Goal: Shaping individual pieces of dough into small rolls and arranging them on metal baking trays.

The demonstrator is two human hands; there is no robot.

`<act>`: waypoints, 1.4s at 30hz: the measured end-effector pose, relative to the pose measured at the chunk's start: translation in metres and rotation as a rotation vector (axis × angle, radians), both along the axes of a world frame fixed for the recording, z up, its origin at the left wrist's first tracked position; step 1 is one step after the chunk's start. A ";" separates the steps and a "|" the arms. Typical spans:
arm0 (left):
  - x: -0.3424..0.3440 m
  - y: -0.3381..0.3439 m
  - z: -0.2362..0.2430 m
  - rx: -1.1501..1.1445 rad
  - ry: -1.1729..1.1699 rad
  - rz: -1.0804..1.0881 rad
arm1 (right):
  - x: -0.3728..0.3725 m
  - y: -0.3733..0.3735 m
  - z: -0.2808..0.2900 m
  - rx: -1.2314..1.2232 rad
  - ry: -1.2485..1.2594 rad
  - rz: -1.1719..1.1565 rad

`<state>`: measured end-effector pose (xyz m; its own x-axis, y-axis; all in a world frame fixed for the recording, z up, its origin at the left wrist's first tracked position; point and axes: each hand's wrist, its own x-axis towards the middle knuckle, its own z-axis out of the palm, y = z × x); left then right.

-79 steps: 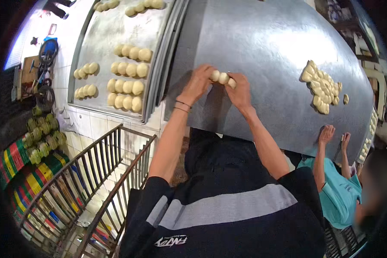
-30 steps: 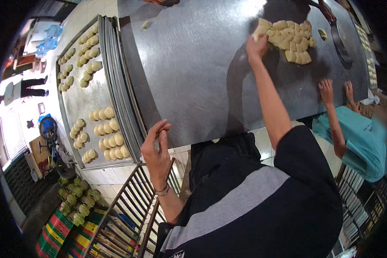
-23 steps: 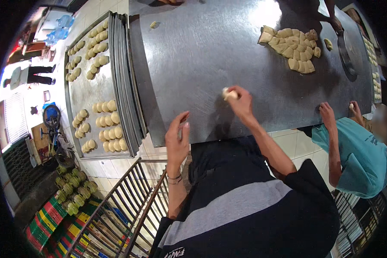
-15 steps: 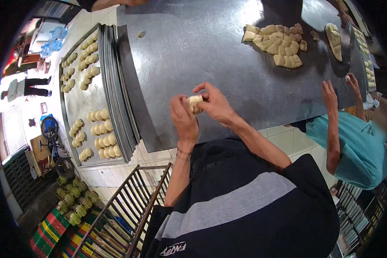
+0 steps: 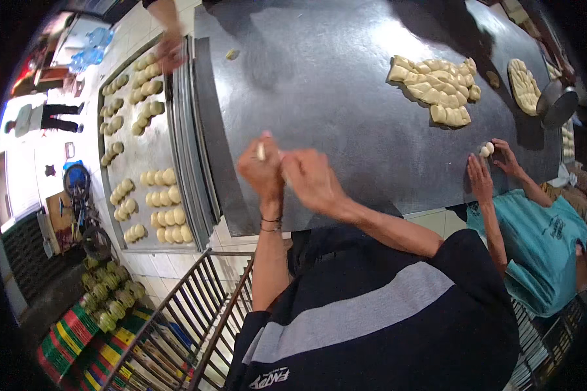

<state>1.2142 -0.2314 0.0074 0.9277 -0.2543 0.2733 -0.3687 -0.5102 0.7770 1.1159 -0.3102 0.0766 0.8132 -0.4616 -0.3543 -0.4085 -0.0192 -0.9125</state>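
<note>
My left hand (image 5: pixel 259 171) is closed around a small piece of pale dough (image 5: pixel 261 152), which shows between the fingers above the steel table. Right beside it, touching or nearly so, my right hand (image 5: pixel 314 184) is smeared by motion; whether it holds any dough I cannot tell. Farther right on the table lies a cluster of cut dough pieces (image 5: pixel 430 85). To the left, a metal tray (image 5: pixel 134 195) carries rows of small dough balls (image 5: pixel 166 215), set touching in short lines.
A steel table (image 5: pixel 372 163) spans the view. At right, a co-worker in a teal shirt (image 5: pixel 535 228) handles dough balls (image 5: pixel 486 150); a round pan (image 5: pixel 557 104) is near more dough (image 5: pixel 523 85). Another person's hand (image 5: pixel 169 52) reaches over the tray. A metal rack (image 5: pixel 176 306) stands lower left.
My hands have moved slightly left, and the dough is now mostly enclosed in my left hand. Another person's hand has come over the tray. The co-worker's hands have come together at dough balls.
</note>
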 end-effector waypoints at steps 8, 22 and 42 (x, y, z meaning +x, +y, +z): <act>0.082 0.008 -0.010 -0.387 -0.252 -0.010 | 0.005 -0.071 0.042 -0.398 -0.811 -0.223; -0.066 0.134 -0.089 0.587 0.328 -0.505 | -0.159 -0.211 -0.242 -1.234 0.391 -0.869; -0.085 0.008 -0.009 -0.016 0.251 -0.248 | -0.059 0.004 -0.063 0.107 -0.141 -0.061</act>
